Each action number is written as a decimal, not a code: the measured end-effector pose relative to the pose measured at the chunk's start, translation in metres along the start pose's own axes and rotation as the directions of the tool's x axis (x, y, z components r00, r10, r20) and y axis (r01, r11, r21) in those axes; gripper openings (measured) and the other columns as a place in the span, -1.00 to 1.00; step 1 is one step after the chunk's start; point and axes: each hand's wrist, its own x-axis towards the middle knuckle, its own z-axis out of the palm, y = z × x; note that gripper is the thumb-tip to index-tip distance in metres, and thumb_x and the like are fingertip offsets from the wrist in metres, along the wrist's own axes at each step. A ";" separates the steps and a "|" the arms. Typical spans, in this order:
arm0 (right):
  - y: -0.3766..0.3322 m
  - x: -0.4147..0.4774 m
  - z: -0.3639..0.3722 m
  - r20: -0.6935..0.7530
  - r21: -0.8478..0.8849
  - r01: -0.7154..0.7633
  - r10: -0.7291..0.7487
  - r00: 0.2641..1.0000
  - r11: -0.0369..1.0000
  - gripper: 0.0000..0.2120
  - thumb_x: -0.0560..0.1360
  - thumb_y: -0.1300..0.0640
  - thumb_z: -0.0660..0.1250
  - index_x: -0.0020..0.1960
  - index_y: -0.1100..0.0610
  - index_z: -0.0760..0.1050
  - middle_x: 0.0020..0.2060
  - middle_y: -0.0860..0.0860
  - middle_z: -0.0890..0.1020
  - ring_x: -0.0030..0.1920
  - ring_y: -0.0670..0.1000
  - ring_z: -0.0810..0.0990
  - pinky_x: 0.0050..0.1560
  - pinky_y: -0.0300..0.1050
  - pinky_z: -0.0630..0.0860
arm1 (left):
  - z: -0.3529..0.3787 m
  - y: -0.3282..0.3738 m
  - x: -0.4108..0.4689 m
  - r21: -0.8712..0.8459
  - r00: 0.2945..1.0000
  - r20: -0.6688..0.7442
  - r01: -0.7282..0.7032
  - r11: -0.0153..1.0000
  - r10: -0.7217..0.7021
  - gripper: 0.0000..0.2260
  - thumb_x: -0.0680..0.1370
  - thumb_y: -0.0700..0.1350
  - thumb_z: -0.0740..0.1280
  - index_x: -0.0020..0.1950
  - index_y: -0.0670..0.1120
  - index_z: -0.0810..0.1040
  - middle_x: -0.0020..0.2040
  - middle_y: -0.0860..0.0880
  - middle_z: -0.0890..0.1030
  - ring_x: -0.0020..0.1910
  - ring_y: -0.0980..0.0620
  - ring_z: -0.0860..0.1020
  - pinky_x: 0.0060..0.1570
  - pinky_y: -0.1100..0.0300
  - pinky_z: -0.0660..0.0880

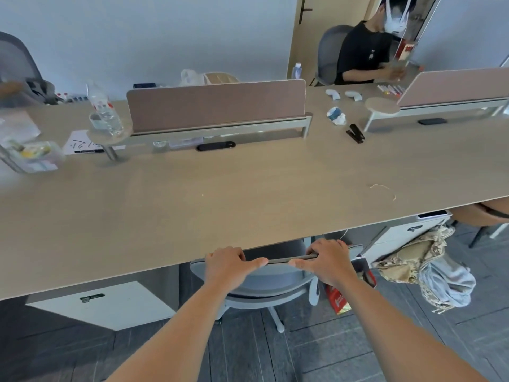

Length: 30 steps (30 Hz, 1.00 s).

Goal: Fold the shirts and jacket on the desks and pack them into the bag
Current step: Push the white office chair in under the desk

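Observation:
My left hand [230,264] and my right hand [329,261] both grip the top edge of a grey office chair [264,279] tucked under the long wooden desk [220,202]. To the right, below the desk edge, a bundle of clothes hangs in a heap: a camouflage-patterned garment [413,257] on top and a light grey garment [446,282] drooping beneath it. What the bundle rests on is hidden. No bag is clearly visible.
A brown divider panel [217,106] stands on the desk, with a water bottle [103,108] at the left and a black stapler [356,132] at the right. A person in a black shirt [366,53] sits across. White drawer cabinets [102,304] stand under the desk; a red packet [337,299] lies on the floor.

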 end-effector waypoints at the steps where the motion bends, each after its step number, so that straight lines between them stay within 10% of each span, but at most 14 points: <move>1: 0.002 0.006 -0.001 0.004 -0.001 0.009 -0.009 1.000 1.000 -0.24 0.11 -0.76 -0.09 -0.28 -0.13 0.42 -0.23 -0.21 0.46 -0.08 -0.08 0.44 0.24 0.00 0.27 | -0.001 0.002 0.005 0.001 1.000 0.003 0.003 1.000 -0.003 -0.35 0.26 0.64 0.08 -0.35 0.04 0.43 -0.42 0.10 0.53 -0.30 0.08 0.53 0.09 0.03 0.38; 23: 0.045 0.089 -0.010 0.056 0.031 0.115 -0.117 0.992 0.993 -0.08 0.14 -0.76 -0.09 0.00 -0.10 0.58 0.03 -0.20 0.54 0.18 -0.04 0.44 0.39 0.11 0.16 | -0.005 0.045 0.063 -0.049 0.975 0.090 0.210 0.977 -0.205 -0.41 0.33 0.57 0.21 -0.18 0.04 0.51 -0.29 0.11 0.56 -0.21 0.06 0.52 -0.13 0.09 0.34; 30: 0.045 0.091 -0.011 0.075 0.037 0.117 -0.119 0.990 0.992 -0.08 0.14 -0.76 -0.08 0.01 -0.10 0.59 0.04 -0.19 0.55 0.20 -0.02 0.44 0.39 0.12 0.14 | -0.007 0.053 0.059 -0.107 0.968 0.037 0.252 0.962 -0.249 -0.45 0.37 0.50 0.29 -0.15 0.00 0.55 -0.29 0.10 0.57 -0.14 0.06 0.54 0.13 0.06 0.39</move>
